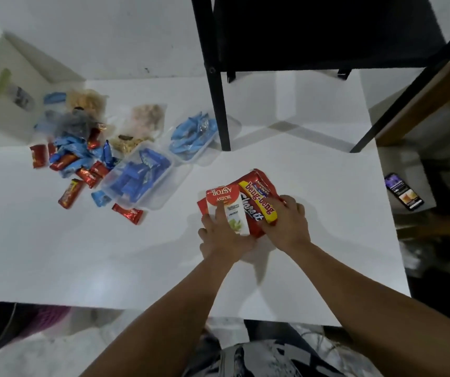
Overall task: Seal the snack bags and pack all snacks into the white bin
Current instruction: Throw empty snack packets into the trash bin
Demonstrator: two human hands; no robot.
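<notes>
Both forearms bare, entering from 6 o'clock and running toward 12, converging near mid-frame. Left hand (219, 235) sits at 9 o'clock of the right, palm down, back of hand up, index finger stretched toward 12, other fingers loosely spread, thumb out at 9 o'clock. Right hand (289, 223) palm down too, fingers curled at the knuckles and pointing toward 10 o'clock, thumb tucked at the 9 o'clock side. The hands lie just beside each other, nearly touching at the thumbs. Wrists roughly straight, in line with the forearms. Right forearm comes in from 5 o'clock, left from 7.
</notes>
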